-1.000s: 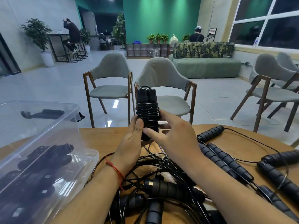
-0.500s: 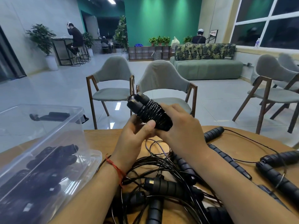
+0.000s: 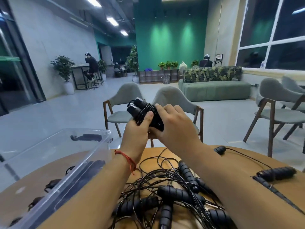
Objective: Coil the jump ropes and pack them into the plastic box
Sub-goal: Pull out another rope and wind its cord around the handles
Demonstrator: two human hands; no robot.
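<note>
A coiled black jump rope (image 3: 142,109), its cord wound round the paired handles, is held up above the far edge of the wooden table (image 3: 280,192). My left hand (image 3: 137,129) grips it from below with the thumb on the windings. My right hand (image 3: 175,123) wraps over its right end. The bundle tilts up to the left. A clear plastic box (image 3: 54,156) sits at the left and holds several black coiled ropes. A tangle of loose ropes (image 3: 170,192) with ribbed black handles lies on the table under my forearms.
More rope handles (image 3: 277,173) and a thin cord lie on the right of the table. Grey chairs (image 3: 175,100) stand just beyond the table's far edge, others at the right. People sit far off in the room.
The bundle went from upright to tilted left, and both hands have lifted it higher. My view has tipped upward, so the table sits lower in frame.
</note>
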